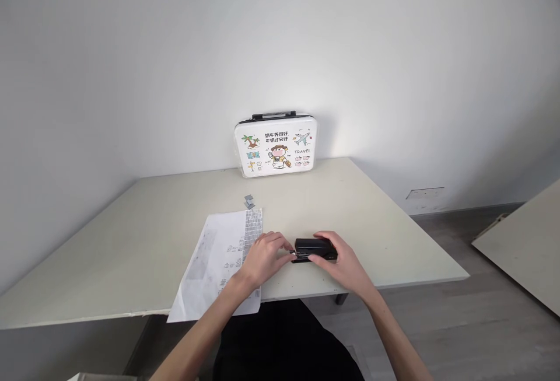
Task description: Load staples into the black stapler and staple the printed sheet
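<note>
Two hands are at work on a black stapler (pixel 311 245), which lies at the near side of the surface (pixel 385 247), right of the printed paper (pixel 223 241). The right hand (pixel 343 258) has its fingers clamped on the stapler's right end. The left hand (pixel 266 255) brings its fingers close together at the left end; whether they pinch some small part, I cannot tell. A metal part shows between the stapler's upper and lower halves, so I judge that this handling is under way and not finished. Some grey pieces (pixel 249 202), probably staples, lie untouched just beyond the paper's far edge. The paper lies beside the left hand and overhangs the near edge; I can see no staple in it.
</note>
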### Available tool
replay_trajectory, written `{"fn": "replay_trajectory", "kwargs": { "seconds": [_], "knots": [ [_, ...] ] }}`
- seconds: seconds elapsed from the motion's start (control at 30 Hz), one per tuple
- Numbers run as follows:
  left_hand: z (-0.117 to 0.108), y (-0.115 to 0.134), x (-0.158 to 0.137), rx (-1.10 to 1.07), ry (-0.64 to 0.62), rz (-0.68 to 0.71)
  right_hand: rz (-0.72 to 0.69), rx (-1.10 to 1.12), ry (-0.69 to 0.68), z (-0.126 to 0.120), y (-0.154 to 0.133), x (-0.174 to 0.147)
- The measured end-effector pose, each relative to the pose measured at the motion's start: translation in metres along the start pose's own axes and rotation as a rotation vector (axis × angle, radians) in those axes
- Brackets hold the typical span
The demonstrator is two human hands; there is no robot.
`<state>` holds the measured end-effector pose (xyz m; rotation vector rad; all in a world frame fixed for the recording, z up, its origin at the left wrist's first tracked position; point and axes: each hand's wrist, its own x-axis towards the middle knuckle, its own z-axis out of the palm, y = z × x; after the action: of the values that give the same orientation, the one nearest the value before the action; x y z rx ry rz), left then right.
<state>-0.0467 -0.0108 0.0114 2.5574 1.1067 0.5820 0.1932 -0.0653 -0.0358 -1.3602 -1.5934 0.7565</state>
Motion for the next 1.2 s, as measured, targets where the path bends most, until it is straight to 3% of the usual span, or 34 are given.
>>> {"fn": "replay_trajectory", "kwargs": {
  "seconds": [0.27,0.47,0.6,0.7,0.97,1.2],
  "knots": [
    [-0.041,-0.029,-0.003,0.024,-0.164,-0.015,-0.008,-0.053,0.018,0.001,0.005,0.000],
    [-0.056,-0.091,0.035,0.284,0.116,-0.332,-0.001,-0.065,0.009,0.001,0.008,0.000],
    [-0.049,-0.128,0.056,0.350,0.165,-0.439,0.009,-0.056,-0.009,0.000,0.007,0.001],
    [-0.043,-0.140,0.062,0.364,0.160,-0.483,0.024,-0.050,-0.022,-0.001,0.005,0.001],
    [-0.040,-0.137,0.073,0.312,0.170,-0.482,0.024,-0.041,-0.022,-0.001,0.004,0.001],
    [-0.044,-0.093,0.045,0.079,0.201,-0.339,0.026,-0.038,-0.018,-0.002,-0.001,0.001]
  ]
}}
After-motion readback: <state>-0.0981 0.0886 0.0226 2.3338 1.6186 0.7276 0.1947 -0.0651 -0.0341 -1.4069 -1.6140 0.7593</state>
